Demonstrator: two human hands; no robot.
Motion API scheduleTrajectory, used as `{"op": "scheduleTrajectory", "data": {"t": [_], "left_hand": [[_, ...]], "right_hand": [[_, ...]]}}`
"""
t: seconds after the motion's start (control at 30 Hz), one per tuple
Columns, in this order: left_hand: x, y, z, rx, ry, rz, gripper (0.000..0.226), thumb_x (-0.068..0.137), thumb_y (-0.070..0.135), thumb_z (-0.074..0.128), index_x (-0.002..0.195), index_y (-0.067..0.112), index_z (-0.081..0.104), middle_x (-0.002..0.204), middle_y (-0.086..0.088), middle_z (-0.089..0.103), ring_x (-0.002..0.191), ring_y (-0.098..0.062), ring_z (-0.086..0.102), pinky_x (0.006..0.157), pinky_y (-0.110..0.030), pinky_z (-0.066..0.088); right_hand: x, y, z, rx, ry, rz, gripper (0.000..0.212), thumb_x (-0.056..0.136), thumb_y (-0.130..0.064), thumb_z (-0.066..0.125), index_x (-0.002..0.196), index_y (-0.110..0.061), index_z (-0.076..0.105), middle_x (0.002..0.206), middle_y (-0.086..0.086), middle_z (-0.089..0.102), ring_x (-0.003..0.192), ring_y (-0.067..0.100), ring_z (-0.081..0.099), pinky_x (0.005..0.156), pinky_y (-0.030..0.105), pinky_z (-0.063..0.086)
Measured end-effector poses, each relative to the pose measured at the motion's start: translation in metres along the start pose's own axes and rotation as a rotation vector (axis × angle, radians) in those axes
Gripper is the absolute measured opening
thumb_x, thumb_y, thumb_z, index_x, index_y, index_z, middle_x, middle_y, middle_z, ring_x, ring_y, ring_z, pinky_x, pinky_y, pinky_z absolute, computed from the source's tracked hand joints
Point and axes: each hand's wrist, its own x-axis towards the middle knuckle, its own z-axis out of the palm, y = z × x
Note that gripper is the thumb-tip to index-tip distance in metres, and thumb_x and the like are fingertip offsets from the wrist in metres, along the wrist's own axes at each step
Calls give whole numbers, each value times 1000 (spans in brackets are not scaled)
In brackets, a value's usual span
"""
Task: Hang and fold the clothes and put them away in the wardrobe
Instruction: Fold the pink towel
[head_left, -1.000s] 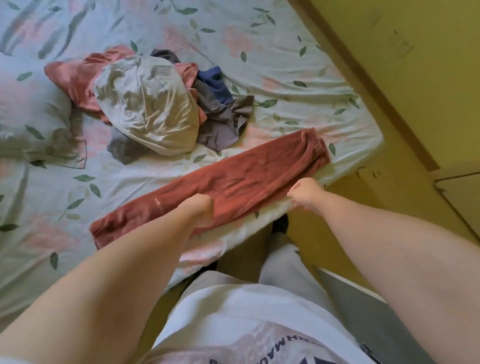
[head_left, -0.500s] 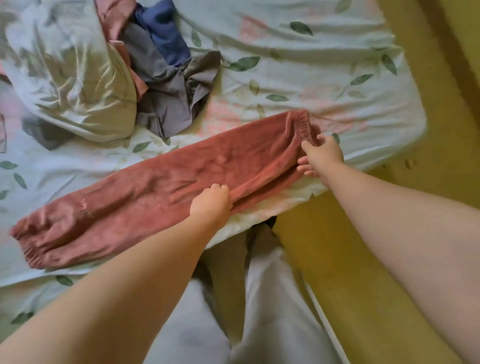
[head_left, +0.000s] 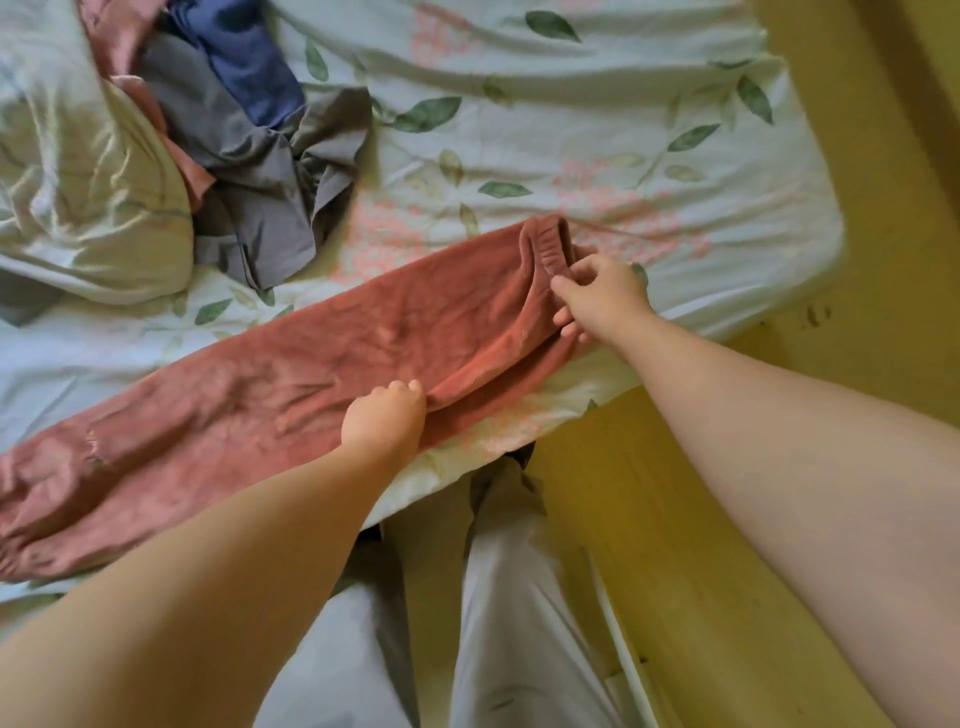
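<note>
Rust-red trousers (head_left: 270, 384) lie folded lengthwise across the near edge of the bed (head_left: 597, 130), waistband to the right, cuffs at the far left. My right hand (head_left: 597, 299) pinches the elastic waistband, thumb and fingers closed on the fabric. My left hand (head_left: 387, 415) grips the near edge of the trousers around their middle, fingers curled into the cloth. A pile of other clothes sits at the upper left: a pale cream garment (head_left: 88, 192), a grey one (head_left: 260, 171), a blue one (head_left: 244, 67) and a pink one (head_left: 124, 36).
The bed carries a light sheet printed with leaves and pink flowers. Yellow floor (head_left: 727, 467) lies to the right and below the bed corner. My legs in light grey trousers (head_left: 493, 623) stand against the bed's near edge.
The view has tilted down and closed in on the trousers. My right hand slid from the near edge up to the waistband and now lifts it slightly. My left hand kept its grip.
</note>
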Motion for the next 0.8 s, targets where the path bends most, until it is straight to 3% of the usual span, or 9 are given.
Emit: {"op": "scheduleTrajectory", "data": {"t": [0.1,0.23,0.37,0.47,0.53,0.6,0.67,0.8], "left_hand": [[-5,2,-2,-14,45,2,16,94,7,45,109,13,50,104,-9,58,93,-32,60,60,-39,37],[-7,3,-6,1,116,20,22,93,5,47,112,10,57,110,-10,45,99,-32,51,59,-39,37],[-6,4,-4,2,152,50,24,92,4,51,114,13,55,107,-7,47,97,-30,52,60,-37,39],[-5,0,2,-59,198,90,20,93,8,55,108,17,45,102,-3,48,90,-26,53,56,-34,39],[-4,-3,9,-85,217,143,22,94,11,55,106,20,40,101,-2,52,87,-25,55,55,-33,38],[-4,-5,17,-84,234,212,21,94,13,54,105,21,38,99,-1,56,83,-23,58,55,-32,39],[-2,-3,25,-70,239,266,19,95,15,54,105,22,39,96,-1,58,80,-23,59,55,-31,38],[8,6,36,-53,190,248,17,101,22,52,105,23,36,96,1,57,80,-22,59,57,-32,39]], "right_hand": [[-2,-4,6,-30,-144,41,18,101,-32,55,112,-17,54,70,7,74,50,19,70,46,27,50],[3,-13,7,160,-76,127,23,101,-40,52,109,-20,61,78,4,74,55,14,71,47,25,52],[3,-7,-3,293,-56,118,27,89,-49,62,100,-25,67,93,4,74,66,18,75,53,29,56],[2,11,-8,220,-42,31,36,84,-55,73,91,-20,73,86,-1,76,72,15,75,59,30,61],[4,20,-9,253,-4,18,29,81,-47,79,78,-19,72,75,-6,75,76,17,75,62,30,61],[7,27,-8,230,70,11,32,76,-41,82,60,-23,60,60,-13,67,67,16,69,60,31,57],[10,35,-6,128,154,-16,39,74,-38,83,58,-25,49,54,-16,59,60,12,58,58,28,46],[14,41,1,67,206,-18,31,79,-18,77,84,-27,48,98,6,68,87,23,67,71,32,52]]}}
